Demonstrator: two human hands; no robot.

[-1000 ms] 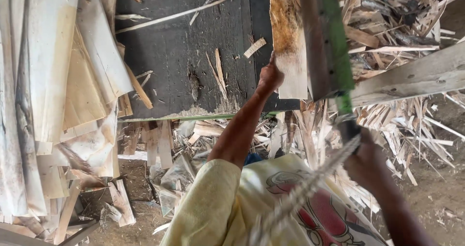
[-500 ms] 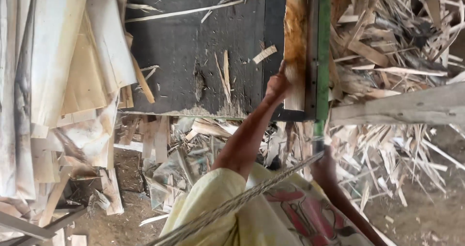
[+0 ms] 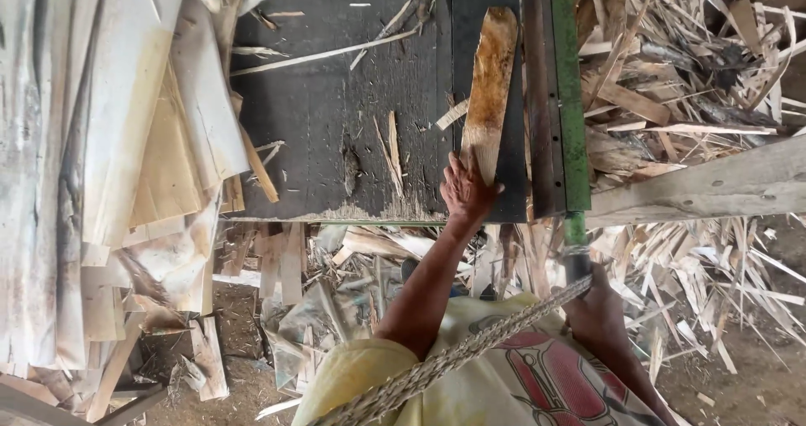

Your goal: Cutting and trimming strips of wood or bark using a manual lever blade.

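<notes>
A rough brown wooden slab [image 3: 489, 90] lies lengthwise on the dark table [image 3: 336, 124], close to its right edge. My left hand [image 3: 466, 189] presses down on the slab's near end, fingers spread over it. A long green lever bar [image 3: 564, 90] runs along the table's right side, next to a dark metal strip [image 3: 537, 99]. My right hand [image 3: 598, 308] grips the lever's dark handle [image 3: 576, 254] below the table edge. A braided rope [image 3: 470, 350] crosses my yellow shirt.
Stacks of pale thin wood sheets [image 3: 109, 166] fill the left side and overhang the table. Splinters and offcuts [image 3: 697, 82] are heaped at the right and on the ground [image 3: 353, 283] below. A thick pale beam [image 3: 714, 182] crosses at the right.
The green lever has swung down from a raised, slanted position to lie along the table edge. My left hand stays on the slab, and my right hand has dropped lower with the handle.
</notes>
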